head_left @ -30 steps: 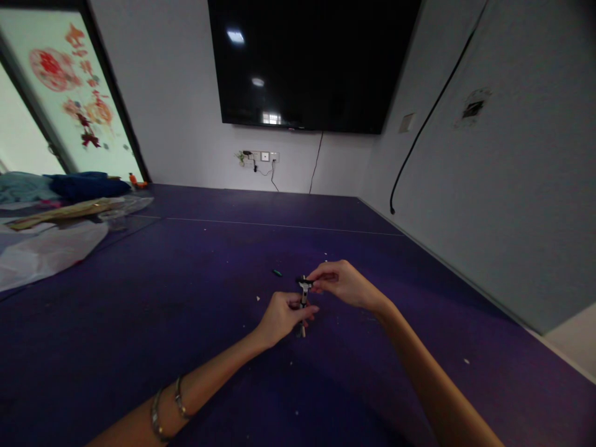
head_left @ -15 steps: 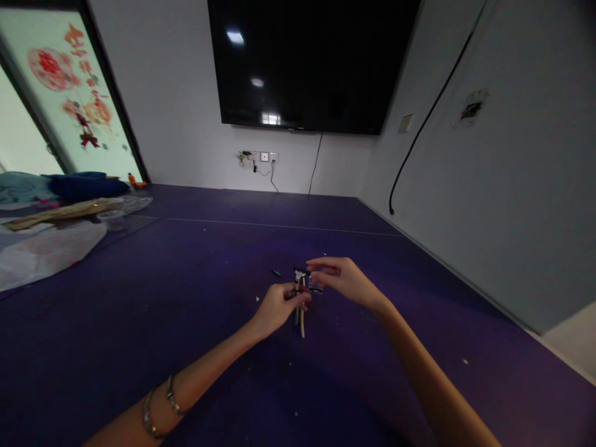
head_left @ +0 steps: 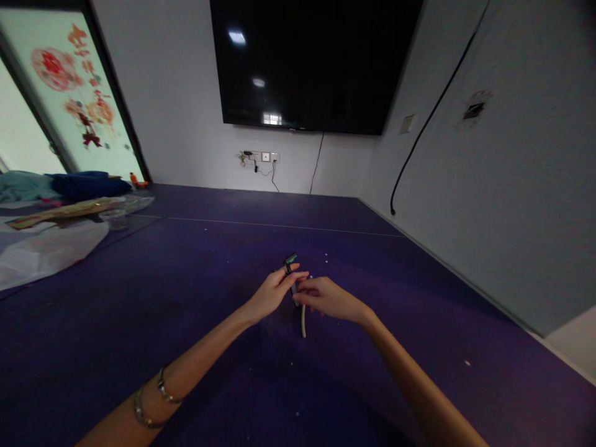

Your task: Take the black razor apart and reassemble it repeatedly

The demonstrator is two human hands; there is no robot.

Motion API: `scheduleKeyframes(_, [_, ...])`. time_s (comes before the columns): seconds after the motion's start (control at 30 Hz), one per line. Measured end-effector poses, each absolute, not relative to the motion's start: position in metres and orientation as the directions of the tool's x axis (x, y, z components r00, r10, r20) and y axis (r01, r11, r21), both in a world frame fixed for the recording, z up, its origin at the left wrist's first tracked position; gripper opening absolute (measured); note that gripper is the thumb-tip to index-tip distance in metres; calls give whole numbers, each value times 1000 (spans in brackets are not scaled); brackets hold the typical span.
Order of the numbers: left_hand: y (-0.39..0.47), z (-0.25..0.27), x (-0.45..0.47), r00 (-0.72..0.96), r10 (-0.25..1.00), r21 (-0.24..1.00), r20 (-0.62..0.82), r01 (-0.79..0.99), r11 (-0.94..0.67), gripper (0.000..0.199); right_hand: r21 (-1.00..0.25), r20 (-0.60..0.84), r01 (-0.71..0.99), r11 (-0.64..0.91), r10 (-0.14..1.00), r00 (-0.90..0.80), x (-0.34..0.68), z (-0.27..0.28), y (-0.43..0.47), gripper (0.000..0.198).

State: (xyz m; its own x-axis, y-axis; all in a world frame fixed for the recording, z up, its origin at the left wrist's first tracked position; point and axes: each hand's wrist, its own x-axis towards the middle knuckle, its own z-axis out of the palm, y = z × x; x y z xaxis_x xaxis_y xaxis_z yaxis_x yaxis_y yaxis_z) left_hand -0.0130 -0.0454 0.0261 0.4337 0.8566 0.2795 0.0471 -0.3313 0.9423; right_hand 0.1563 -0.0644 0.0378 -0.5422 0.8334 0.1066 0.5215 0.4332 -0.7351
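Observation:
A razor (head_left: 293,289) with a dark head, a green strip and a greyish handle is tilted up between my hands. My left hand (head_left: 269,296) grips it just below the head, fingers and thumb closed. From the right, my right hand (head_left: 327,298) pinches the lower part of the same handle. Below the fingers, a thin cream handle-like strip (head_left: 303,323) lies on the purple surface; its upper end is hidden by my right hand. Other small pieces around it are covered by my hands.
The purple surface (head_left: 209,347) carries small white scraps. At the far left lie plastic bags (head_left: 56,254), a blue cloth (head_left: 88,185) and a clear cup (head_left: 115,220). A television (head_left: 316,62) hangs on the wall ahead, and a black cable (head_left: 431,118) runs down the right wall.
The razor has come up off the surface, head raised, in my left hand. My right hand has moved down and left from beside the razor heads onto the handle.

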Motion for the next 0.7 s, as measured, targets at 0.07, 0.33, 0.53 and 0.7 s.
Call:
scheduleKeyframes(0.07, [-47,29,-13,446,856,951,260,33,-306,38,-745,152,487,455,827,-541,150,33,-64,23])
scheduleKeyframes(0.33, [-24,27,-30,424,901,993,91,30,-114,44,-801,170,492,341,917,-360,141,15,-50,27])
scheduleKeyframes(0.53, [3,42,-67,204,978,985,-38,170,3,57,-594,88,798,98,995,-57,138,-13,-29,25])
scheduleKeyframes(0.7, [11,42,-75,198,979,988,-47,153,17,57,-484,100,870,97,993,-55,130,-29,-20,24])
